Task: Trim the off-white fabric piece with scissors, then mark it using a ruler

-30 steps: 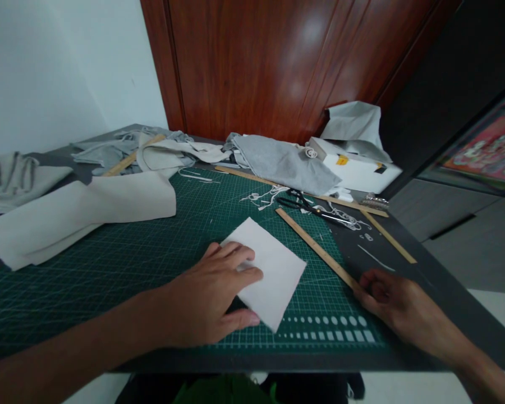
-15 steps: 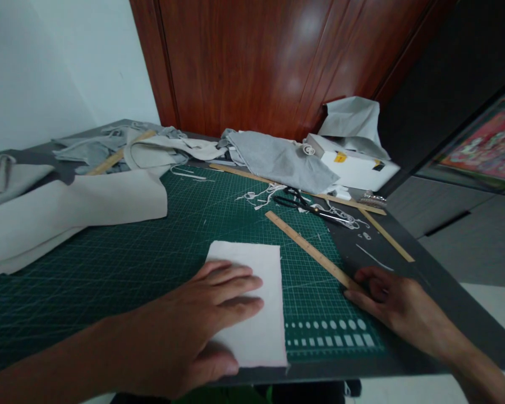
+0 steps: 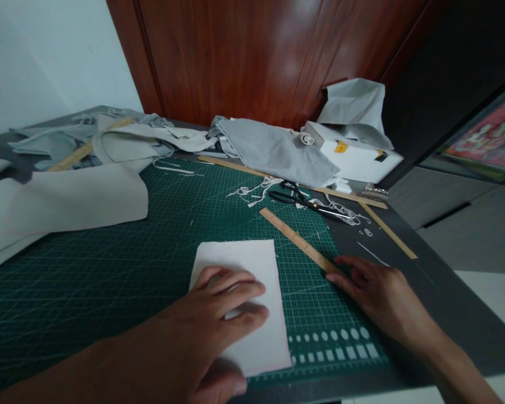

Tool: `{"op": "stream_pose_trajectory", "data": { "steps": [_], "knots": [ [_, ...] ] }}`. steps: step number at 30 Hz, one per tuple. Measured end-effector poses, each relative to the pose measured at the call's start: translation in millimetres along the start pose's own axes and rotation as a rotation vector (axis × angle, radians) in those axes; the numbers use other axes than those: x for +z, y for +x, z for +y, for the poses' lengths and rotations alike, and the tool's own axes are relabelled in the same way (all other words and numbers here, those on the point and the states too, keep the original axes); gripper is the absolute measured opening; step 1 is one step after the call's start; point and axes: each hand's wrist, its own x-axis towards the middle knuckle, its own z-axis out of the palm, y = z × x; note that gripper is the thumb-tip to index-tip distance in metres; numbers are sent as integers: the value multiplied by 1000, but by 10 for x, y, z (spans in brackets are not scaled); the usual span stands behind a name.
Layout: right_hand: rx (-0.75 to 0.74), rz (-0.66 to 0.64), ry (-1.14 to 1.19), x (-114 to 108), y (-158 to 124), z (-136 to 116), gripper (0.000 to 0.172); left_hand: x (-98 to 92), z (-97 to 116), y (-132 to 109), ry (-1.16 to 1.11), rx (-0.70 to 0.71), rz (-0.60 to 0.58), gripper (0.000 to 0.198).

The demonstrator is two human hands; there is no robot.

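A white rectangular piece of fabric (image 3: 261, 258) lies flat on the green cutting mat (image 3: 172, 269), close to the table's front edge. My left hand (image 3: 227, 314) rests on it palm down, fingers spread, covering its left and middle part. To the right, my right hand (image 3: 374, 286) pinches the near end of a wooden ruler (image 3: 297, 239) between thumb and fingers. The ruler slants away toward the back left, apart from the fabric. Beyond its far half lie black-handled scissors (image 3: 313, 205) among white thread scraps (image 3: 252, 193).
Large pale fabric pieces (image 3: 88, 196) cover the mat's left side. Grey cloth (image 3: 273, 148), more wooden rulers (image 3: 387, 230) and a white box (image 3: 357, 157) stand or lie along the back and right. Behind the table is a reddish wooden panel (image 3: 235, 56).
The view has shifted slightly. My right hand has moved a little left and away from me, now gripping the ruler farther along. My left hand stays flat on the fabric.
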Motion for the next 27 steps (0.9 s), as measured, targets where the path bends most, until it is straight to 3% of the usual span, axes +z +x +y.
{"op": "stream_pose_trajectory", "data": {
  "steps": [13, 19, 24, 27],
  "knots": [
    [-10, -98, 48, -20, 148, 58, 27, 53, -187, -2, 51, 26, 81, 76],
    [41, -158, 90, -9, 228, 122, 27, 89, -212, 45, 79, 155, 83, 82],
    [95, -166, 151, 3, 261, 122, 36, 19, -217, 145, 10, 273, 50, 50],
    [128, -180, 184, -3, 288, 79, 34, -74, -212, 114, -44, 253, 6, 48]
  ]
}}
